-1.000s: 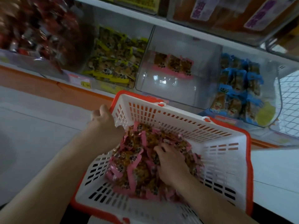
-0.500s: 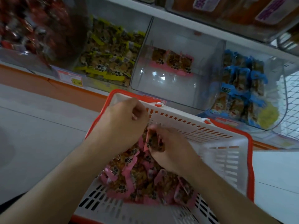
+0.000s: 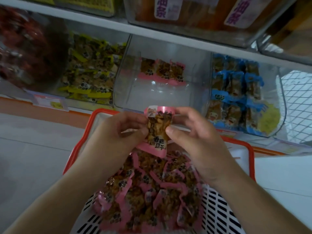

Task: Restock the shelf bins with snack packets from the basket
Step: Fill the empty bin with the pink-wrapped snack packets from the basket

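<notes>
Head view: both hands raised over the basket (image 3: 249,159), holding one pink-edged snack packet (image 3: 157,130) upright between them. Left hand (image 3: 114,137) pinches the packet's left edge, thumb in front, fingers curled behind. Right hand (image 3: 195,141) pinches the right edge the same way, thumb on the front near mid-height, fingertips reaching the top pink seal. Packet is clear with brown contents, pink strips top and bottom, dark print near the lower end; it hangs just above the pile and just in front of the shelf edge. The basket is white slotted plastic with a red rim, tilted toward the camera, holding a loose pile of pink packets (image 3: 152,191) heaped in the middle and front. Straight behind the held packet, the middle clear bin (image 3: 135,92) on the lower shelf has a short row of matching pink packets (image 3: 163,71) at its back, rest of its floor bare. To the left, a bin of yellow-edged packets (image 3: 91,70); further left, a bin of red packets (image 3: 25,53), blurred. To the right, a bin of blue-edged packets (image 3: 236,92) with something yellow at its front corner. Upper shelf carries clear bins with purple-lettered labels (image 3: 166,7). White wire mesh (image 3: 297,102) at far right.
</notes>
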The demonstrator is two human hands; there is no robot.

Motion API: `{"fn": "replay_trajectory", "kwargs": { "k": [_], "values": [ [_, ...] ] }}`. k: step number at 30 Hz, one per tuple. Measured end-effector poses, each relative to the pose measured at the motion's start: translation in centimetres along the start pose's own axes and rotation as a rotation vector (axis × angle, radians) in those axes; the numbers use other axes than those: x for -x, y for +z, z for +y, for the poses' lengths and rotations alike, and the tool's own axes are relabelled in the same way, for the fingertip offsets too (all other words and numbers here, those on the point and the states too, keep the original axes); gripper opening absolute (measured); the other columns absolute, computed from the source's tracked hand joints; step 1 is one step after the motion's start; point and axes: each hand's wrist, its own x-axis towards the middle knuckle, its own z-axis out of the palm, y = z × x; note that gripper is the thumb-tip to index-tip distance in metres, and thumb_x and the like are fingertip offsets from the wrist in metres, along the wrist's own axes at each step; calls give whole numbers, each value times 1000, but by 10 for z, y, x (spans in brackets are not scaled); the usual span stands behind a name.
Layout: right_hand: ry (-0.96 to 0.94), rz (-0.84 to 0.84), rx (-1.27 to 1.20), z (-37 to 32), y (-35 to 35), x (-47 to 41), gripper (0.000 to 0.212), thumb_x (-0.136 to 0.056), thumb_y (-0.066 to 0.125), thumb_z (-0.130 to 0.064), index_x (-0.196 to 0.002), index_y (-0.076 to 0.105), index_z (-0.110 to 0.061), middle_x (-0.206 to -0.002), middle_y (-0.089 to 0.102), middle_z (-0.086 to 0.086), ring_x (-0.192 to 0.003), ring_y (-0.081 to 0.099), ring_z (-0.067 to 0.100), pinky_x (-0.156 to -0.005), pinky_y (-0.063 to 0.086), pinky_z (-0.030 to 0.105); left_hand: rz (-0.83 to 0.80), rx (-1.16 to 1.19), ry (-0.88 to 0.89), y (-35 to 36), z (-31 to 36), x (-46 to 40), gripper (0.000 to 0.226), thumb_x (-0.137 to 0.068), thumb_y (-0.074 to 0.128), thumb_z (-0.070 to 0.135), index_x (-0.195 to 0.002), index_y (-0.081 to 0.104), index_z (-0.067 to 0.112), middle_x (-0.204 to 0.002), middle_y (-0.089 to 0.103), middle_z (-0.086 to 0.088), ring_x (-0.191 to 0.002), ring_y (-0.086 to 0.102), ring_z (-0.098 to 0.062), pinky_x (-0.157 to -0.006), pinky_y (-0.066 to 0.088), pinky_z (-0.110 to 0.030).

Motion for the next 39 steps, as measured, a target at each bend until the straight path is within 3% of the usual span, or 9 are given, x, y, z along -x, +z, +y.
{"fn": "replay_trajectory", "kwargs": {
  "k": [5,8,11,16,22,28,30,33,39],
  "values": [
    [8,171,104,-2,-6,-3,33,-95,78,-14,-118,69,-36,-94,77,-9,-85,76,8,-81,64,41,-41,92,22,17,4,8,54,-80,82,2,-119,63,34,-106,75,1,-90,76,-18,-80,61,-33],
    [-15,196,245,-1,-6,-1,31,-95,78,-24,-112,65,-47,-96,74,-19,-87,72,-3,-73,58,18,-32,-16,94,25,7,12,69,-78,82,-7,-123,63,41,-112,74,8,-86,74,-17,-80,62,-31],
    [-101,331,463,4,-13,5,40,-100,68,-33,-137,56,-41,-117,64,-24,-106,63,-5,-86,56,14,9,-129,135,31,10,12,59,-83,79,-6,-119,70,40,-114,74,15,-88,74,-11,-83,62,-29],
    [-34,305,734,6,-32,9,91,-101,65,-22,-168,3,-26,-169,8,-14,-159,13,12,-127,22,25,90,-272,193,45,30,-33,53,-87,80,9,-124,66,43,-111,71,29,-90,72,4,-75,59,-20],
    [88,131,787,10,-27,9,108,-101,54,-30,-156,-39,-26,-165,-33,-19,-159,-18,15,-127,2,28,118,-538,366,96,42,-155,41,-86,79,19,-120,66,39,-104,73,16,-92,71,-6,-85,61,-37],
    [-13,263,952,18,-22,-3,101,-93,54,-41,-168,-6,-9,-176,5,7,-159,11,28,-120,0,25,139,-859,440,144,34,-239,14,-94,63,15,-102,70,24,-97,72,3,-85,66,-15,-71,53,-30],
    [17,236,939,16,-15,-2,97,-94,53,-35,-168,-2,-7,-176,7,11,-160,20,32,-123,12,33,158,-901,429,145,24,-256,13,-92,61,15,-97,68,25,-94,70,2,-86,66,-20,-70,52,-34],
    [119,252,956,18,-14,-2,100,-68,68,-41,-156,46,2,-155,55,17,-133,62,36,-104,50,40,171,-972,476,143,13,-271,22,-83,67,20,-103,67,30,-97,71,-1,-93,64,-26,-79,54,-39],
    [136,252,1054,28,-15,-4,104,-58,89,-45,-147,59,0,-144,66,13,-122,70,32,-93,59,39,190,-1134,550,140,7,-273,41,-88,72,32,-128,68,27,-128,58,-6,-118,45,-36,-100,35,-44]
  ]
}}
